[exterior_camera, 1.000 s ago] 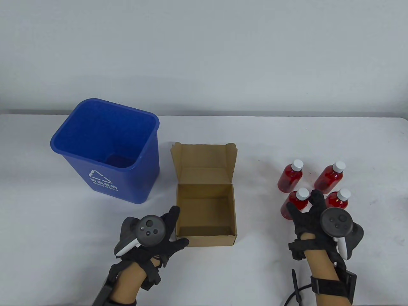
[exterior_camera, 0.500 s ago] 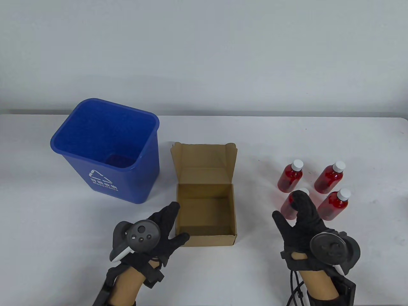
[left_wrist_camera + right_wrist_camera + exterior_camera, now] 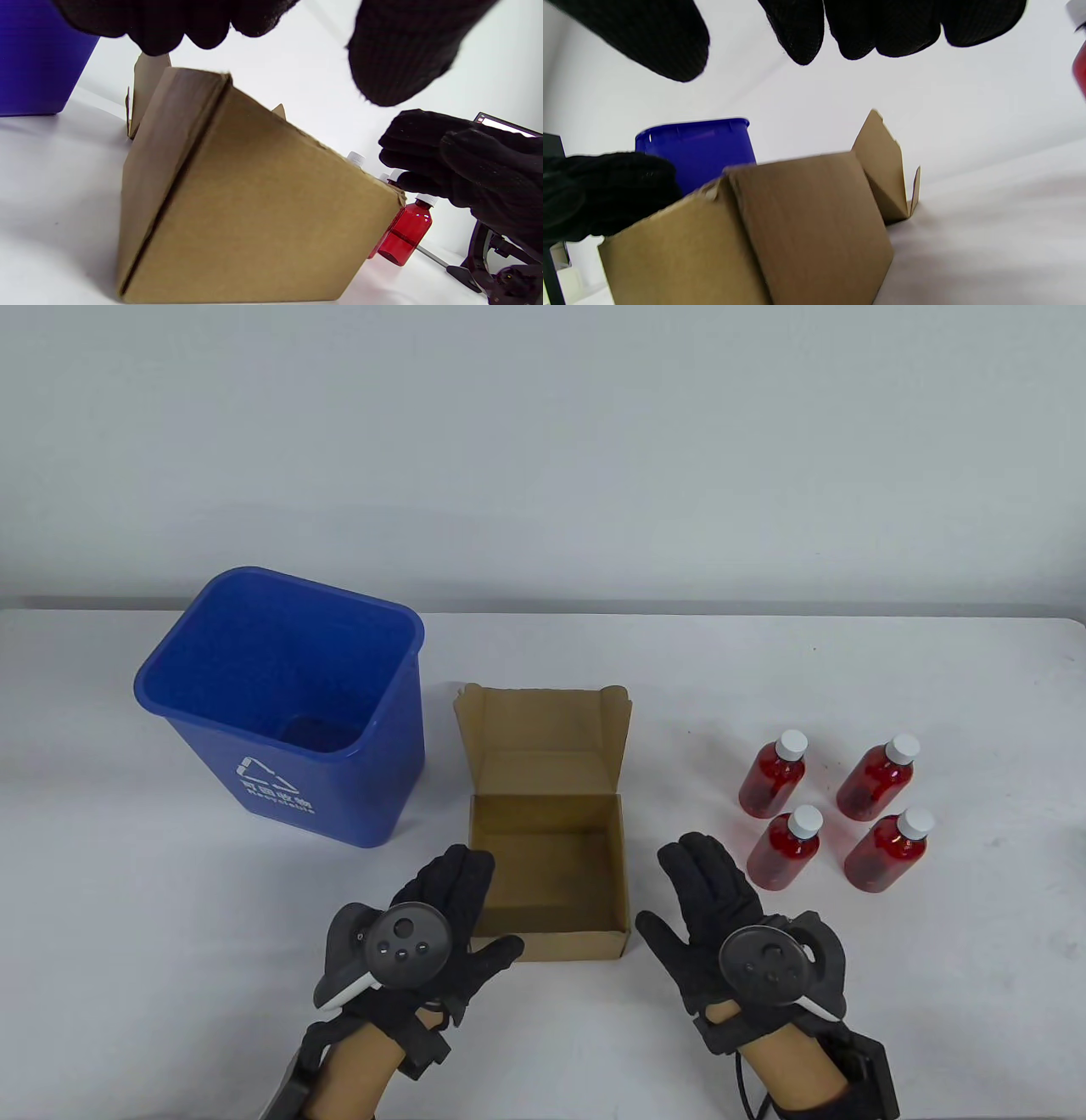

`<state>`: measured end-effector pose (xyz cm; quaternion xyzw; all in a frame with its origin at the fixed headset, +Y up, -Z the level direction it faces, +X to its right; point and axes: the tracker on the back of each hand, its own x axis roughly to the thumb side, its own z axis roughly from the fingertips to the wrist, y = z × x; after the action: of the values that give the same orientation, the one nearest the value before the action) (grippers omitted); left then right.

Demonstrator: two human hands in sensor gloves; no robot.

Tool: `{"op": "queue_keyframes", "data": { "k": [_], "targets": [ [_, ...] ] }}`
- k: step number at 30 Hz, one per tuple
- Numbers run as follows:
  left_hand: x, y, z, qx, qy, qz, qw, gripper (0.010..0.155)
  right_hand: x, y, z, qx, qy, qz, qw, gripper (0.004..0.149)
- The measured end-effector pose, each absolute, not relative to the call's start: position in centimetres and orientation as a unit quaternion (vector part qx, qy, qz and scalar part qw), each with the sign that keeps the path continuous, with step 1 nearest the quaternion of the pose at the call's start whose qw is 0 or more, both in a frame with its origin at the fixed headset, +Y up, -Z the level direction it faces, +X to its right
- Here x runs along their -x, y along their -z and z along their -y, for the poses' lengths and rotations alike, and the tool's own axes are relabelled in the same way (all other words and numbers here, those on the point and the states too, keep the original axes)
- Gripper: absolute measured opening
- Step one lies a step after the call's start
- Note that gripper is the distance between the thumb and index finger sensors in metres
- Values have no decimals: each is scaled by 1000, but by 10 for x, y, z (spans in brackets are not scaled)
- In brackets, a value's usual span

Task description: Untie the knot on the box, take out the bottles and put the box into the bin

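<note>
The brown cardboard box [image 3: 543,848] sits open and empty at the table's centre, its lid flap standing up at the back. My left hand [image 3: 479,903] lies over the box's front left corner, fingers straight along the left wall and thumb spread across the front face. In the left wrist view its fingers [image 3: 178,25] hover just above the box [image 3: 254,203]. My right hand [image 3: 676,891] is spread flat beside the box's right wall, holding nothing. Several red bottles [image 3: 785,848] with white caps stand upright to the right. The blue bin [image 3: 280,704] stands left of the box.
The bin's near wall is about a hand's width from the box's left side. The closest bottle stands just right of my right hand's fingers. The white table [image 3: 543,1052] reaches to a grey wall behind.
My right hand has left the bottles and moved left to the box's right side. My left hand has slid a little right and forward over the box's front left corner.
</note>
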<state>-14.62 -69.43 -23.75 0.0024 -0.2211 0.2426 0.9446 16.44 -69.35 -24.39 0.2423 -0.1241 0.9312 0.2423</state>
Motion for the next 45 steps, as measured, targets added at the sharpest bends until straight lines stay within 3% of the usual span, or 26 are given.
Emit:
{"op": "queue_keyframes", "data": {
  "k": [9, 16, 33, 40, 45],
  "targets": [
    [155, 252, 692, -7, -305, 171, 937, 94, -155, 246, 699, -255, -932, 92, 241, 76],
    [157, 284, 683, 42, -318, 128, 939, 94, -161, 244, 697, -260, -925, 84, 264, 74],
    [144, 340, 693, 136, -262, -27, 955, 84, -178, 249, 694, -252, -916, 79, 302, 72],
    [147, 357, 700, 175, -267, -55, 946, 76, -180, 250, 693, -248, -915, 78, 307, 71],
    [145, 360, 706, 239, -272, -36, 932, 82, -180, 250, 692, -249, -914, 77, 310, 71]
  ]
}}
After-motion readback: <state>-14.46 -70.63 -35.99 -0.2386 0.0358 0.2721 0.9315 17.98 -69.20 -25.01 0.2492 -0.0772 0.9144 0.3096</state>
